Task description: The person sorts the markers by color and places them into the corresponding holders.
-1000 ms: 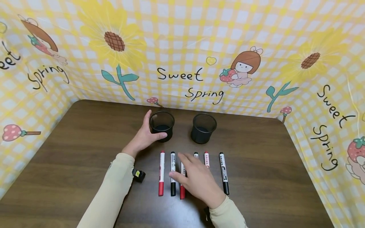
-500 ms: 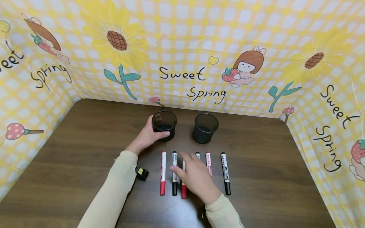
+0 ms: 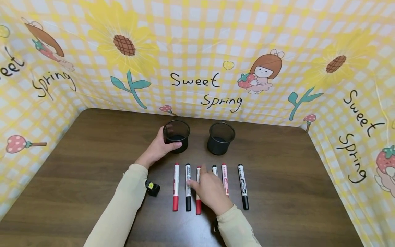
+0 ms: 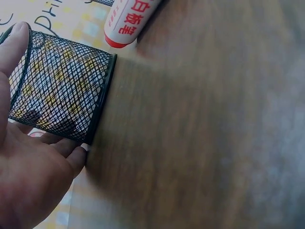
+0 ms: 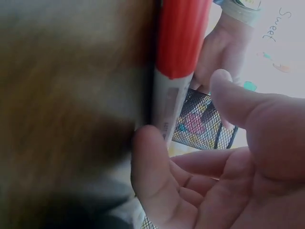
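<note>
My left hand (image 3: 156, 149) grips the left black mesh pen cup (image 3: 184, 146) from the side, thumb across its front. In the left wrist view the fingers pass under the mesh wall (image 4: 62, 86). Over the row of markers hovers my right hand (image 3: 213, 190), its thumb apart from the fingers. Nearest to it lies a red whiteboard marker (image 3: 198, 206), partly covered by the hand. The right wrist view has its red cap (image 5: 178, 43) close to the little finger; whether they touch I cannot tell. No marker is held.
A second black mesh cup (image 3: 219, 146) stands to the right. Other markers lie side by side: red (image 3: 176, 185), black (image 3: 188, 202), a dark-tipped one (image 3: 215, 168), red (image 3: 225, 175), black (image 3: 243, 187). A patterned cloth (image 3: 197, 51) walls the brown table (image 3: 293, 199).
My right hand has shifted slightly left and lower toward the middle red marker, its fingers bending downward. The left hand has closed more snugly on its cup, which stays in place.
</note>
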`<action>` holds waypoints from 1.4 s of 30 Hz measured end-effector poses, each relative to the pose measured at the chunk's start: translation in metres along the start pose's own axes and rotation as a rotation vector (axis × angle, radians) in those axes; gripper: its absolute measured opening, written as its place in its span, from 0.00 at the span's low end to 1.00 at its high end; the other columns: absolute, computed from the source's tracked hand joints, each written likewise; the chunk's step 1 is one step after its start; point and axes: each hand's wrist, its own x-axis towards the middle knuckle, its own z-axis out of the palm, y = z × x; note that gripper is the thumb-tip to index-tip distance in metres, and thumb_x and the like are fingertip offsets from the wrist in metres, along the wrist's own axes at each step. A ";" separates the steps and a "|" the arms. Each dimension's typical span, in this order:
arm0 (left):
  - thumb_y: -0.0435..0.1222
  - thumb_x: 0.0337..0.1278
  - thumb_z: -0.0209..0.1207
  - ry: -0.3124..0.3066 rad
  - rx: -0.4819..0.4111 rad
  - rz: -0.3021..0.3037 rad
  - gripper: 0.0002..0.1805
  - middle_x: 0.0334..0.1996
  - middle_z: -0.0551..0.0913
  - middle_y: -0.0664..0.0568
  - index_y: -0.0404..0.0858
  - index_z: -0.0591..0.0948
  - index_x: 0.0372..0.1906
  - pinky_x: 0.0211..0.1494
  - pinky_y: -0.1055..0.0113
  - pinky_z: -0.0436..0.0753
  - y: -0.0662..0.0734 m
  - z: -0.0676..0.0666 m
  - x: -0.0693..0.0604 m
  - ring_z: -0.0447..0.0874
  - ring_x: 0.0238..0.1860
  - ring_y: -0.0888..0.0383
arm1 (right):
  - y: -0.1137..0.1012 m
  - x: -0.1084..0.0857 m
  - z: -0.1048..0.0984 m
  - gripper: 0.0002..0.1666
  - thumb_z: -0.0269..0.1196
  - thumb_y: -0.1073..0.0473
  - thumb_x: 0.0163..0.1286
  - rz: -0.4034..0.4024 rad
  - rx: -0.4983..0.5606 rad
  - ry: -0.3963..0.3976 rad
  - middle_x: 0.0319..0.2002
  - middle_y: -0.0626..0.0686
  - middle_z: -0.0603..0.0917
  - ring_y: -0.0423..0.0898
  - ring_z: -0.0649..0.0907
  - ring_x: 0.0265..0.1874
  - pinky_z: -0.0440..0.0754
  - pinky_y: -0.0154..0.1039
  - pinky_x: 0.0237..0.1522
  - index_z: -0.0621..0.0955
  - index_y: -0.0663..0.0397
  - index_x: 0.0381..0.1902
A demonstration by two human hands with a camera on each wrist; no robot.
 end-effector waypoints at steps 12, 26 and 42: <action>0.39 0.60 0.70 -0.006 -0.006 0.013 0.48 0.72 0.62 0.36 0.37 0.54 0.77 0.72 0.47 0.59 -0.001 0.000 0.001 0.59 0.73 0.43 | 0.002 0.008 0.001 0.41 0.70 0.53 0.68 -0.015 -0.029 -0.050 0.51 0.66 0.83 0.56 0.83 0.46 0.80 0.52 0.52 0.69 0.73 0.69; 0.41 0.62 0.69 -0.017 0.009 -0.005 0.47 0.73 0.61 0.36 0.39 0.53 0.77 0.74 0.46 0.56 0.001 0.000 0.000 0.56 0.74 0.43 | 0.008 0.010 -0.004 0.24 0.71 0.60 0.66 -0.117 -0.060 -0.037 0.33 0.56 0.83 0.50 0.81 0.30 0.81 0.46 0.36 0.80 0.62 0.57; 0.48 0.56 0.73 -0.017 0.035 -0.016 0.51 0.72 0.64 0.42 0.44 0.56 0.78 0.73 0.47 0.58 0.000 -0.004 0.000 0.59 0.73 0.46 | 0.012 0.020 -0.047 0.32 0.63 0.64 0.74 -0.265 0.554 -0.048 0.33 0.53 0.78 0.49 0.79 0.24 0.84 0.46 0.25 0.70 0.47 0.73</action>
